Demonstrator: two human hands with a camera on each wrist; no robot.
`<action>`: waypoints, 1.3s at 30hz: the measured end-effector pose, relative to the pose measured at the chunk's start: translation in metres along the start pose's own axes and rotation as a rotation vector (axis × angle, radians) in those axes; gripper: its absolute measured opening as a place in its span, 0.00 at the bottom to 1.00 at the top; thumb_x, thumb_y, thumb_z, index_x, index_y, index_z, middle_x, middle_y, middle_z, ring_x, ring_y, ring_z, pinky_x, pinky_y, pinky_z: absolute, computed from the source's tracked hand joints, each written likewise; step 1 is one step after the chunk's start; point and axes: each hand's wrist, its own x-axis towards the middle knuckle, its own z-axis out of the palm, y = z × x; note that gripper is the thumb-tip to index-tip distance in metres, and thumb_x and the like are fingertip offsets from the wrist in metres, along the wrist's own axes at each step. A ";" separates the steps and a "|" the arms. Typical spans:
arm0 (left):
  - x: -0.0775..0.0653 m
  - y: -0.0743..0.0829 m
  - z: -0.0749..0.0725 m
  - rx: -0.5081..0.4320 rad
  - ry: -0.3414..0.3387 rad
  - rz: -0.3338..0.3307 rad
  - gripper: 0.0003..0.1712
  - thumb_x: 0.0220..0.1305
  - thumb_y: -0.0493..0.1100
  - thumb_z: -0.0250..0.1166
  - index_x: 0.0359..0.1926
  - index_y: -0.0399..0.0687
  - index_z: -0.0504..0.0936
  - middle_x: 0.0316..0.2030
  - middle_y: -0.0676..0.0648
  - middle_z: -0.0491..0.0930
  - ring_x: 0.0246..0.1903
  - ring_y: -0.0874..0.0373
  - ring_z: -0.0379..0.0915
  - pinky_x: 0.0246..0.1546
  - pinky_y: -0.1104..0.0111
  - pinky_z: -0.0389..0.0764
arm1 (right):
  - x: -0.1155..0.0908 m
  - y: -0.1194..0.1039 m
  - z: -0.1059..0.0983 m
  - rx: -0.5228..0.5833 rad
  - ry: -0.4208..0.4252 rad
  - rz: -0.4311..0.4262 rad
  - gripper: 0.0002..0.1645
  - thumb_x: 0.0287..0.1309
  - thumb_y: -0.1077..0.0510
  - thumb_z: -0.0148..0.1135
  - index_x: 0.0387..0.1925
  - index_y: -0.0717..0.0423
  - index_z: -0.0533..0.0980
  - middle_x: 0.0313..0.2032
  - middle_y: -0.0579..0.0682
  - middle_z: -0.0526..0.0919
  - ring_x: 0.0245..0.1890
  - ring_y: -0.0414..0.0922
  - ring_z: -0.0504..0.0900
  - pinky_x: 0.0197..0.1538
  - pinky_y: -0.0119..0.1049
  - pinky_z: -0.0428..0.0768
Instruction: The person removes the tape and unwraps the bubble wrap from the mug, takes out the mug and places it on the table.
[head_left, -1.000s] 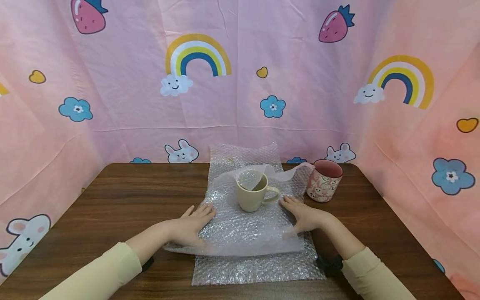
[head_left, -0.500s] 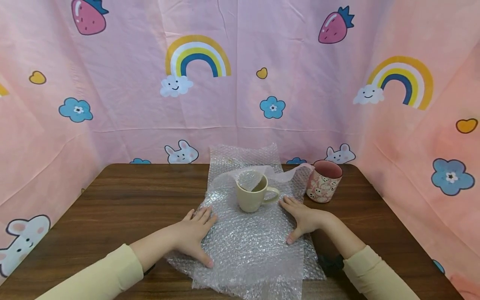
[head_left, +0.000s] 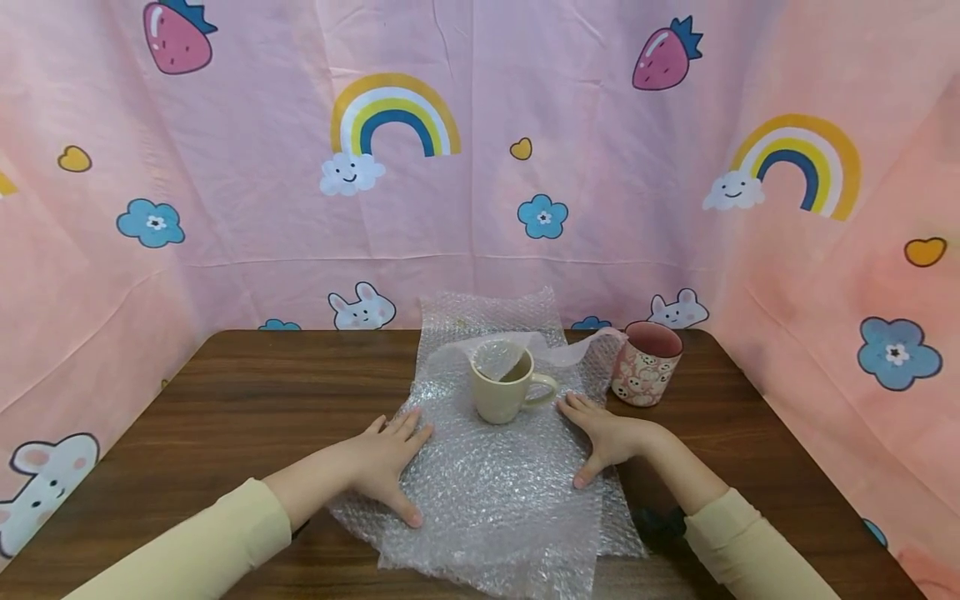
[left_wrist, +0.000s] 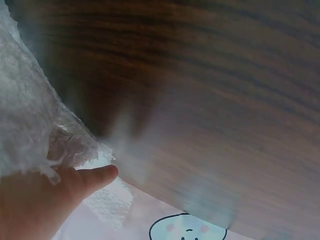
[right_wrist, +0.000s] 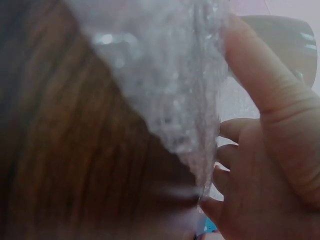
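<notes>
A cream mug [head_left: 498, 401] stands upright on layered bubble wrap [head_left: 498, 492], its handle to the right. A flap of the wrap dips into the mug's mouth. My left hand [head_left: 382, 467] presses the wrap's left side with fingers spread. On the right side my right hand [head_left: 607, 437] rests likewise spread, its fingertips just below the mug's handle. In the left wrist view the wrap [left_wrist: 25, 105] covers part of that hand. The right wrist view has the thumb [right_wrist: 265, 70] against the wrap's edge, the mug [right_wrist: 287, 45] behind it.
A pink patterned mug [head_left: 647, 371] stands at the back right, beside a raised strip of wrap. The brown wooden table [head_left: 300, 375] is enclosed by a pink printed cloth [head_left: 465, 208] at the back and sides.
The near flap of bubble wrap, raised and curled a second ago, has dropped flat toward the table's front edge. My left thumb has come out from under it. Both mugs stay put.
</notes>
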 end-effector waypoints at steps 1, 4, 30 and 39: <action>0.001 -0.001 0.000 0.001 -0.002 -0.001 0.77 0.32 0.83 0.63 0.74 0.40 0.48 0.72 0.31 0.38 0.71 0.38 0.34 0.64 0.39 0.39 | 0.001 0.001 0.000 -0.002 0.001 0.004 0.74 0.39 0.39 0.77 0.74 0.63 0.42 0.73 0.66 0.35 0.71 0.63 0.34 0.66 0.64 0.42; 0.002 -0.001 -0.001 0.000 -0.014 -0.006 0.76 0.33 0.82 0.63 0.75 0.40 0.48 0.72 0.32 0.38 0.71 0.39 0.34 0.64 0.39 0.40 | 0.003 0.002 0.000 -0.004 0.007 0.009 0.73 0.39 0.40 0.77 0.74 0.63 0.42 0.73 0.66 0.36 0.71 0.63 0.34 0.66 0.64 0.43; 0.035 0.002 -0.088 -0.064 0.069 0.019 0.40 0.66 0.54 0.61 0.72 0.44 0.58 0.69 0.41 0.59 0.67 0.45 0.56 0.63 0.49 0.59 | 0.008 0.001 -0.001 -0.058 -0.021 0.055 0.74 0.38 0.39 0.78 0.74 0.62 0.42 0.73 0.65 0.36 0.72 0.61 0.33 0.67 0.62 0.42; 0.057 -0.002 -0.087 0.057 0.158 0.018 0.40 0.69 0.51 0.57 0.74 0.43 0.52 0.73 0.41 0.47 0.70 0.45 0.47 0.64 0.47 0.54 | 0.007 0.001 -0.003 -0.061 -0.026 0.040 0.73 0.40 0.38 0.77 0.74 0.62 0.42 0.73 0.64 0.36 0.72 0.60 0.34 0.66 0.62 0.43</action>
